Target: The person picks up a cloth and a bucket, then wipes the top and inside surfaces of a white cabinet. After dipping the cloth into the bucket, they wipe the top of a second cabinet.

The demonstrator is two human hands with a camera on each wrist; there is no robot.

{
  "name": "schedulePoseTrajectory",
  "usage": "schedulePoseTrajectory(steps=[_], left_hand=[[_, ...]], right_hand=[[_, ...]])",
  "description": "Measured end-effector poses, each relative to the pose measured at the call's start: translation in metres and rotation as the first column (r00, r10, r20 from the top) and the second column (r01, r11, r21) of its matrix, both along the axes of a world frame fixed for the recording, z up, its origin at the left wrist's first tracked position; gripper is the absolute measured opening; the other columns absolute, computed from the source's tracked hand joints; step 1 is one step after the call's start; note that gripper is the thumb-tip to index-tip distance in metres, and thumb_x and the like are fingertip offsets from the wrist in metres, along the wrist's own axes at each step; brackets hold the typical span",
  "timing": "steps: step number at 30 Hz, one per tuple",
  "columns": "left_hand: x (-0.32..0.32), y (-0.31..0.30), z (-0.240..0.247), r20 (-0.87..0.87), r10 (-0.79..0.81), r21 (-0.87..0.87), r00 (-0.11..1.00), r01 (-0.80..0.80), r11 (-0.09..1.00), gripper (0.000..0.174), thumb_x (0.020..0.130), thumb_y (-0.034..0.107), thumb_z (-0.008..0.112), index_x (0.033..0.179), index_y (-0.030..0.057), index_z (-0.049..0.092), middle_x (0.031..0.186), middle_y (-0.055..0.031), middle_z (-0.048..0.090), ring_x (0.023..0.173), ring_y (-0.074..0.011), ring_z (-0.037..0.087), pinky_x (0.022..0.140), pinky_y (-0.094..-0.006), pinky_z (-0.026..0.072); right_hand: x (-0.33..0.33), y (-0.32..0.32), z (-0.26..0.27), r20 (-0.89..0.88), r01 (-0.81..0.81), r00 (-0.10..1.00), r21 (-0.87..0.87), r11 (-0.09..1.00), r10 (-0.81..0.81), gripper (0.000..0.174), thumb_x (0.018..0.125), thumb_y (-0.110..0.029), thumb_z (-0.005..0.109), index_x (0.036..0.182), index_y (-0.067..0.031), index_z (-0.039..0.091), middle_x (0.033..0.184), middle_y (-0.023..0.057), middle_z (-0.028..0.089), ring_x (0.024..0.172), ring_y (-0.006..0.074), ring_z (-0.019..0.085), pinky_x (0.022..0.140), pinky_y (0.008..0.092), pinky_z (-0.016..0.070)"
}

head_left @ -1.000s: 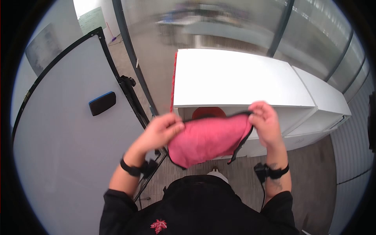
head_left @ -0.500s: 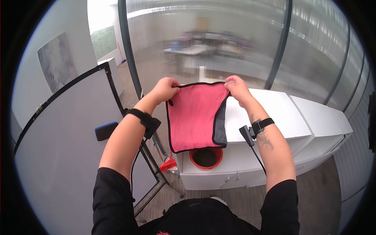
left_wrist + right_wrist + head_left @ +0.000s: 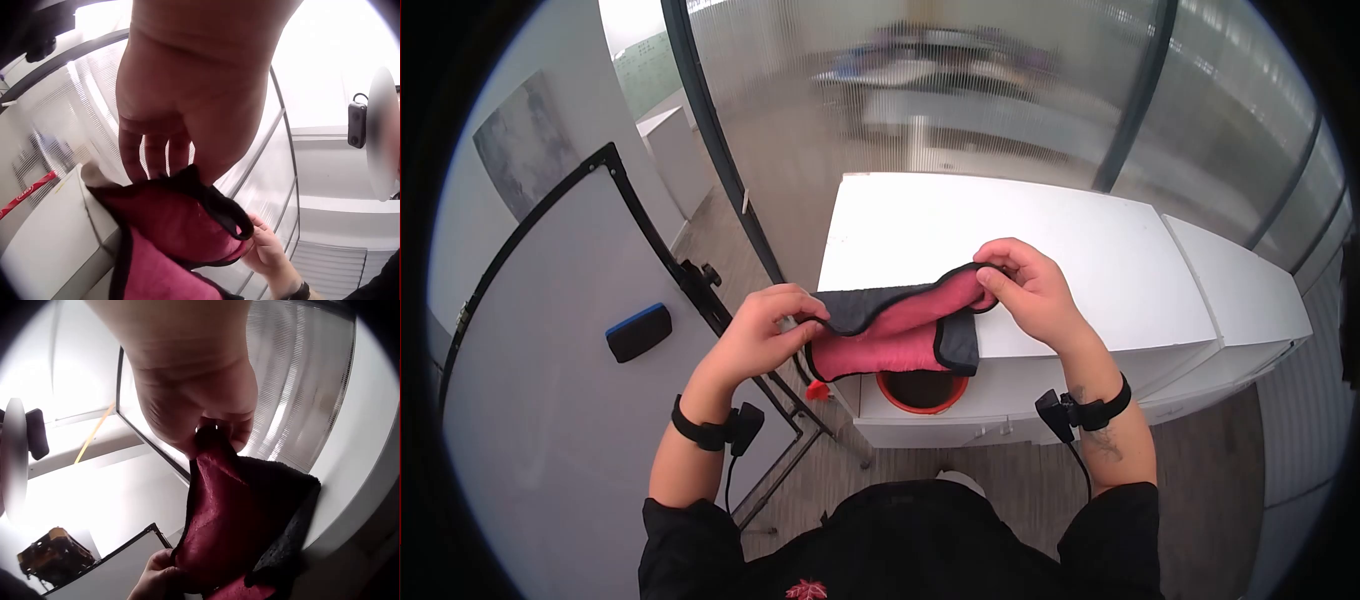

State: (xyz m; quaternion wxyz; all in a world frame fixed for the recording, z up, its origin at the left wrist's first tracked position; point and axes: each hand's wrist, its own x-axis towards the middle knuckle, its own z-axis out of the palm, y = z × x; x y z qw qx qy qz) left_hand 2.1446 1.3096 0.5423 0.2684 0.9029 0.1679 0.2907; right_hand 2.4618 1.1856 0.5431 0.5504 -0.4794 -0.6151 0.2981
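Note:
A pink cloth (image 3: 880,352) with black edging and a dark grey reverse hangs between both hands, partly folded over itself. At its left corner, my left hand (image 3: 762,335) pinches the black edge between thumb and fingers. My right hand (image 3: 1032,298) pinches the other upper corner, slightly higher in the head view. In the right wrist view the cloth (image 3: 219,519) falls in a fold below the fingers. Its lower part overlaps the front edge of the white cabinet (image 3: 1000,215). Just below the cloth, a red bucket (image 3: 920,408) with a dark inside is partly covered by it.
On the left stands a whiteboard (image 3: 550,400) in a black frame, with a black and blue eraser (image 3: 639,333) on it. A ribbed translucent partition (image 3: 960,110) rises behind the cabinet. A small red object (image 3: 817,390) shows beside the cabinet's left side.
The cloth was bunched low, then raised and spread out flat; now it is lowered and folding over, its grey side showing. Both hands have come down and toward the body since half a second ago.

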Motion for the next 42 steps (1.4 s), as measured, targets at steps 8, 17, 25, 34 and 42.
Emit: schedulePoseTrajectory(steps=[8,17,25,34,42], left_hand=[[0.024,0.03,0.014,0.137,0.29,-0.448,0.947,-0.202,0.871,0.009,0.093,0.008,0.055,0.1,0.0021,0.057,0.078,0.0005,0.055,0.074,-0.0072,0.05,0.065,-0.0248,0.0448],[0.021,-0.008,0.141,0.479,0.108,0.314,0.871,-0.285,0.906,0.011,0.092,0.004,0.057,0.102,0.0,0.058,0.087,-0.0042,0.059,0.08,-0.0101,0.053,0.074,-0.0223,0.0444],[-0.01,-0.043,0.161,0.223,-0.07,0.224,0.972,0.019,0.974,0.009,0.09,0.002,0.058,0.098,-0.0012,0.06,0.085,-0.002,0.059,0.079,-0.0087,0.054,0.072,-0.0222,0.045],[0.054,0.041,0.133,-0.081,0.124,-0.023,0.989,-0.126,0.992,0.015,0.084,0.006,0.063,0.096,-0.0031,0.064,0.077,-0.0042,0.062,0.07,-0.0103,0.056,0.064,-0.0273,0.0479],[0.088,0.109,0.065,0.034,0.281,0.147,0.959,-0.283,0.948,0.017,0.081,0.005,0.063,0.097,-0.0018,0.065,0.082,-0.0202,0.065,0.076,-0.0319,0.065,0.071,-0.0361,0.0511]], right_hand=[[0.023,0.053,0.027,0.112,-0.021,0.993,-0.171,0.985,0.041,0.039,0.074,0.008,0.067,0.11,-0.003,0.055,0.087,0.0007,0.054,0.081,0.0083,0.055,0.07,0.0209,0.0477],[0.026,-0.016,0.151,0.267,0.08,0.949,0.305,0.949,-0.166,0.032,0.073,0.005,0.073,0.102,-0.0015,0.061,0.091,0.0003,0.06,0.083,0.0073,0.056,0.074,0.0206,0.0492],[0.034,-0.083,0.174,0.235,-0.161,0.966,0.222,0.962,0.107,0.024,0.074,0.008,0.071,0.094,-0.0002,0.062,0.089,0.0004,0.061,0.081,0.0079,0.06,0.073,0.0208,0.051],[0.067,0.005,0.114,0.145,0.072,0.989,-0.229,0.971,-0.039,0.016,0.083,-0.001,0.066,0.098,-0.0035,0.06,0.091,0.0016,0.063,0.079,0.0087,0.06,0.067,0.0223,0.05],[0.08,0.072,0.066,0.299,0.308,0.911,-0.042,0.95,-0.282,0.012,0.081,-0.002,0.066,0.092,-0.0014,0.062,0.085,0.003,0.065,0.078,0.0105,0.06,0.069,0.0253,0.0487]])
